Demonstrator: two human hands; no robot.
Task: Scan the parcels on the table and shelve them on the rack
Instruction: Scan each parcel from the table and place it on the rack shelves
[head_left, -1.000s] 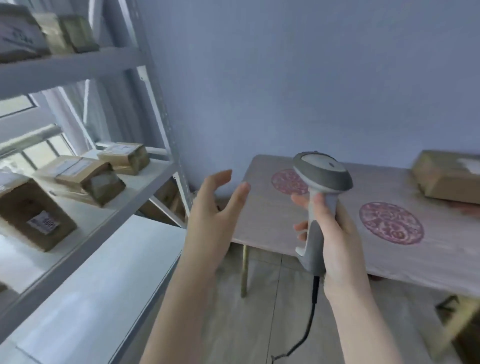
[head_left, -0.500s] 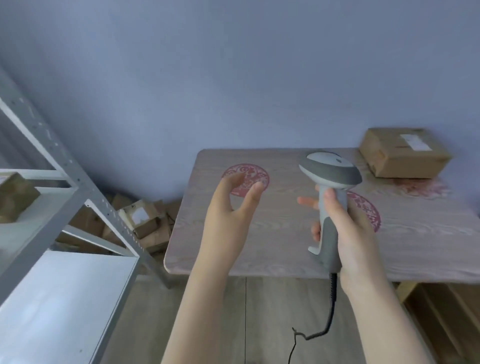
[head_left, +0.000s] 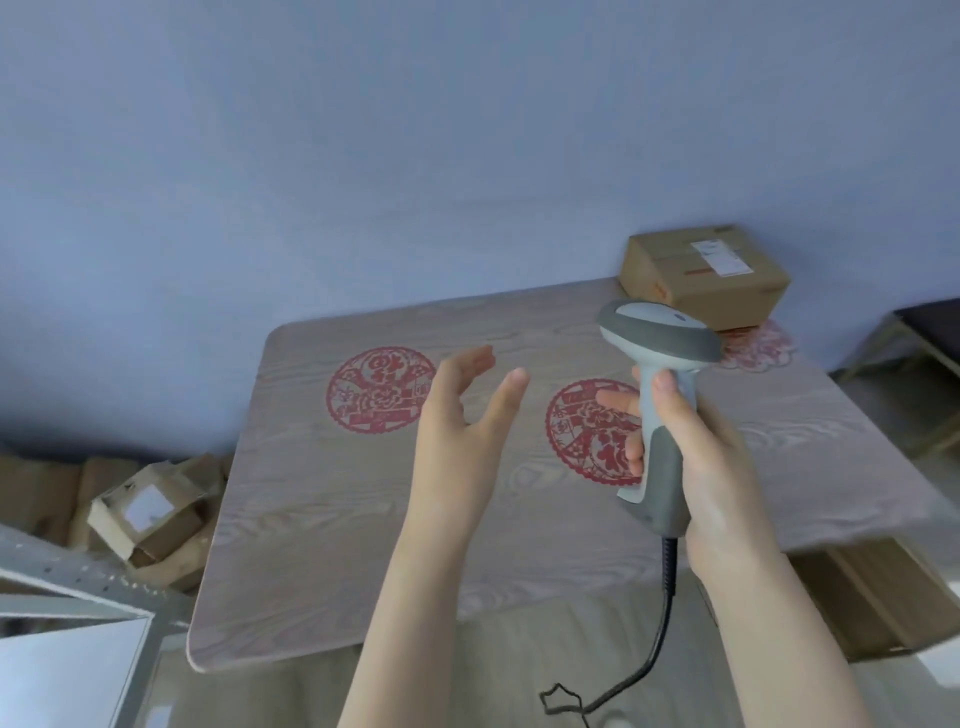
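One brown cardboard parcel (head_left: 706, 275) with a white label sits at the far right corner of the wooden table (head_left: 322, 530). My right hand (head_left: 701, 467) grips the handle of a grey barcode scanner (head_left: 657, 364), held upright over the table's right half, its cable hanging down toward the floor. My left hand (head_left: 462, 431) hovers over the table's middle, palm turned inward, fingers relaxed and holding nothing. Only a corner of the metal rack (head_left: 78, 608) shows at the lower left.
Two red paper-cut decals (head_left: 382, 389) lie flat on the tabletop. Loose cardboard boxes (head_left: 150, 514) are piled on the floor left of the table. A flat cardboard box (head_left: 878, 592) lies under the table's right edge. A bench (head_left: 924, 332) stands at the far right.
The view has swung right, away from the rack and onto the table. The parcel now appears closer to centre. Both hands keep their poses, the scanner still in my right hand.
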